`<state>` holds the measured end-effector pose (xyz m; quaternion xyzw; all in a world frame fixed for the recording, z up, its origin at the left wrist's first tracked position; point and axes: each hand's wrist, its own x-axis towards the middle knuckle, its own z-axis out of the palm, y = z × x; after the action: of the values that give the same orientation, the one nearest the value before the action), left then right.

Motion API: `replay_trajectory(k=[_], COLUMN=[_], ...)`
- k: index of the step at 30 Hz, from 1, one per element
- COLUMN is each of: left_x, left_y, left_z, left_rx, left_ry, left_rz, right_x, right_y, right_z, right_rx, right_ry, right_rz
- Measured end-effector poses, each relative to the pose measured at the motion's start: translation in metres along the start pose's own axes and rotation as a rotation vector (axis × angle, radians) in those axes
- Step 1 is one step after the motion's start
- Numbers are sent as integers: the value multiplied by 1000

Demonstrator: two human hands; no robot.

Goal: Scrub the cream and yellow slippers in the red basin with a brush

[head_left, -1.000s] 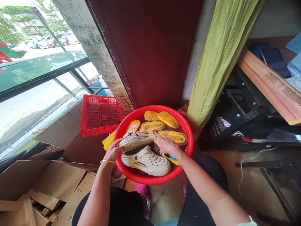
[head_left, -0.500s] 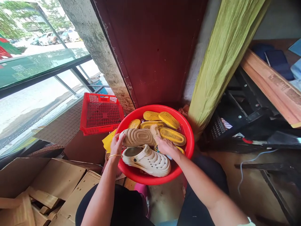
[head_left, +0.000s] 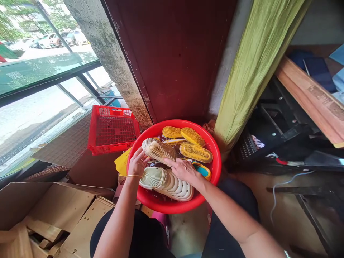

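Note:
My left hand (head_left: 138, 163) grips a beige foam clog (head_left: 147, 144) over a red plastic basin (head_left: 218, 165). My right hand (head_left: 182, 171) holds a bristle scrubbing brush (head_left: 159, 150) pressed against that clog. Below my hands, a second beige clog (head_left: 166, 184) lies on its side in the basin, its ribbed sole showing. Several clogs with yellow textured soles, one of them (head_left: 196, 152), lie in shallow water further in. A blue-and-yellow sole (head_left: 202, 171) sits just beside my right hand. My hands and the brush hide part of the held clog.
A red plastic crate (head_left: 113, 129) stands left of the basin, with a yellow cloth (head_left: 122, 163) between them. Cardboard sheets (head_left: 53, 211) lie at lower left. A green curtain (head_left: 258, 71) hangs to the right, beside a dark metal rack (head_left: 271, 132).
The held clog has turned, and the brush now lies against it. The lower clog has rolled onto its side, showing its sole. My right hand has moved slightly left.

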<state>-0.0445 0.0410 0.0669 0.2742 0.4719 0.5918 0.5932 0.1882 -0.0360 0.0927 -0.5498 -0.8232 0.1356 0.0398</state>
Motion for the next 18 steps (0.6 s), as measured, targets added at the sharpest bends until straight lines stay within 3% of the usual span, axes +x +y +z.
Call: replay_trajectory(k=[6,10,13,18], left_x=[3,5,-4,-27], left_y=[-10,-10,-11,-18], left_z=[-9,-8,2,21], left_rx=[73,168,207,339], left_ry=[93,103,34,-205], left_rz=[-29,1,41,169], right_x=[1,-3,-5,3], right_y=[25,29,20,13], right_z=[11,8,4,5], right_rx=[-16,-9,45,60], right_ry=[-65,-113,-32,121], right_rz=[36,36,-48,-52])
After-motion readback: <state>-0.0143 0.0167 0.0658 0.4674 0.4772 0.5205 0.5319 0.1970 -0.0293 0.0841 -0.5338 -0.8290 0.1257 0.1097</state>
